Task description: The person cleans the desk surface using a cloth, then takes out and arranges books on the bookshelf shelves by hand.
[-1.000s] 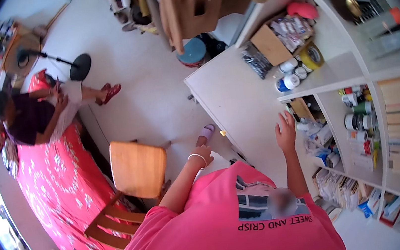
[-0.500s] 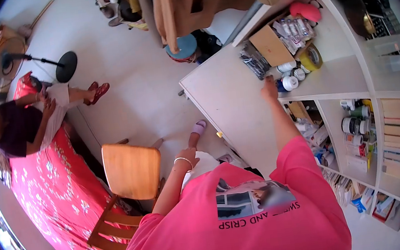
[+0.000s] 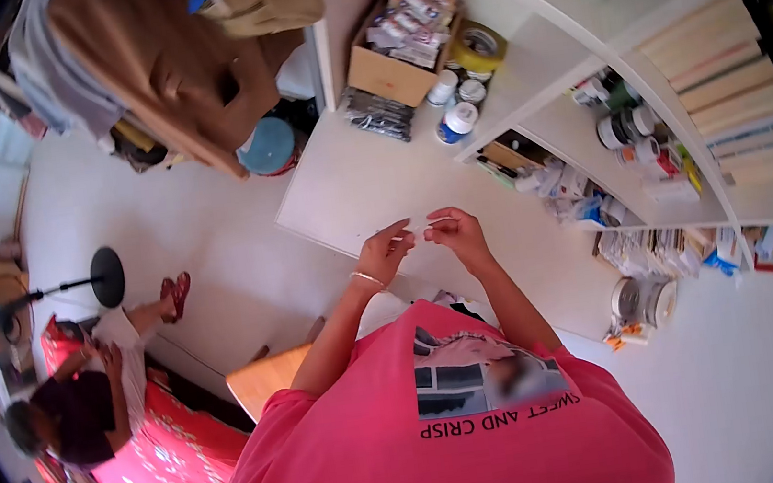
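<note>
My left hand (image 3: 389,252), with a pale bracelet at its wrist, is raised over the desk's near edge, thumb and fingers drawn together. Facing it closely, my right hand (image 3: 458,236) has its fingers bent into a pinch. Something small and whitish shows between the fingertips; it is too small to name. Beyond the hands on the white desk (image 3: 380,184) lie a dark clear-wrapped packet (image 3: 379,115), a white-lidded blue bottle (image 3: 457,123), and more white bottles (image 3: 442,89). A cardboard box (image 3: 390,75) of small packages stands behind them.
A roll of yellow tape (image 3: 478,47) is beside the box. Shelves with books (image 3: 725,94) and jars rise at the right. Jars (image 3: 659,303) stand low below them. At left are a wooden chair (image 3: 263,377), a seated person (image 3: 78,405) and hanging clothes (image 3: 164,76).
My right hand has come back from the bottles to in front of my chest. My left hand has risen from my lap to meet it. The view has turned right.
</note>
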The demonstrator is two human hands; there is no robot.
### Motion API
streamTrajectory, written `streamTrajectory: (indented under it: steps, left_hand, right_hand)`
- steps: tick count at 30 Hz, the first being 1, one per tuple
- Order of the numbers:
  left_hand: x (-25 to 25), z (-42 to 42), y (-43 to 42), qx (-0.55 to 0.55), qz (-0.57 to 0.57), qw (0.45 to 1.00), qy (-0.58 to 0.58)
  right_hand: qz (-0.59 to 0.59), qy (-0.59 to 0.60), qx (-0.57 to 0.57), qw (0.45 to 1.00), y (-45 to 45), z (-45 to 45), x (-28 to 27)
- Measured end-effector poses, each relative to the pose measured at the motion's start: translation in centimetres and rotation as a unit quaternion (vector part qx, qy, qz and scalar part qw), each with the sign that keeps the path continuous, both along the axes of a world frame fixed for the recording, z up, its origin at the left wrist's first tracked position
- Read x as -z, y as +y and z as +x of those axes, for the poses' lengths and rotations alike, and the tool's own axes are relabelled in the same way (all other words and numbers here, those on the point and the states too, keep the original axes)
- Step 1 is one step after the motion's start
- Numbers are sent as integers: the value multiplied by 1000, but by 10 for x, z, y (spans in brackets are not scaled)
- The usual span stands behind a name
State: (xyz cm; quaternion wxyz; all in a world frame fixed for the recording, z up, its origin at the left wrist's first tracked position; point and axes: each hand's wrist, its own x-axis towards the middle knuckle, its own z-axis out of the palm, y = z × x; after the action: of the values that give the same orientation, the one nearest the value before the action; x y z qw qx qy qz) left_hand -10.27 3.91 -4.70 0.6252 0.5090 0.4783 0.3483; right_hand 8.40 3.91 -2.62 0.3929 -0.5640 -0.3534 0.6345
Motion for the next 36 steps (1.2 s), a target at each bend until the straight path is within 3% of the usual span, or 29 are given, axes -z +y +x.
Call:
streamTrajectory:
  steps: [1, 3, 4, 5, 7, 8, 12, 14, 17, 21, 23, 24, 26, 30, 32, 36]
  left_hand:
    - [-2, 8, 3, 15, 6, 1000, 4]
    - [-8, 18, 12, 28, 63, 995, 75]
    - [-18, 23, 15, 29, 25, 992, 117]
    - [-20, 28, 16, 39, 34, 991, 122]
    - [-24, 34, 15, 36, -99, 994, -28]
    - [-21, 37, 15, 18, -182, 974, -136]
    - [-21, 40, 20, 28, -152, 974, -166]
    - [-22, 40, 24, 81, -145, 979, -116]
    - [-20, 47, 27, 130, -132, 975, -123]
    - [-44, 59, 25, 131, -72, 985, -86]
    - [-48, 58, 25, 123, -74, 989, -42]
    - [-47, 57, 30, 125, -67, 989, -42]
    - [-40, 50, 39, 122, -257, 942, -181]
    - [-32, 35, 38, 118, -194, 958, -177]
    - [-31, 28, 38, 78, -174, 967, -168]
    - [-35, 27, 38, 85, -88, 983, -138]
  right_hand:
    - [6, 4, 15, 1000, -3, 2, 2]
    - [90, -124, 11, 988, -8, 2, 8]
    - [146, -201, 22, 968, -11, -3, 1]
    - [151, -197, 35, 968, -13, -7, -6]
    - [234, -440, 29, 867, -17, -12, -18]
    - [263, -473, 35, 840, -20, -12, -17]
    - [328, -466, 74, 818, -30, -11, -33]
    - [284, -350, 99, 887, -37, -7, -38]
    - [208, -270, 183, 922, -42, 2, -49]
    - [214, -226, 184, 932, -43, 11, -38]
    - [250, -354, 123, 893, -41, 11, -47]
    - [255, -354, 127, 891, -40, 10, -48]
    - [337, -504, 101, 789, -39, 6, -46]
    - [410, -498, 55, 763, -30, 1, -47]
    - [340, -303, 60, 888, -27, -2, -49]
    - [300, -280, 99, 907, -22, -12, -41]
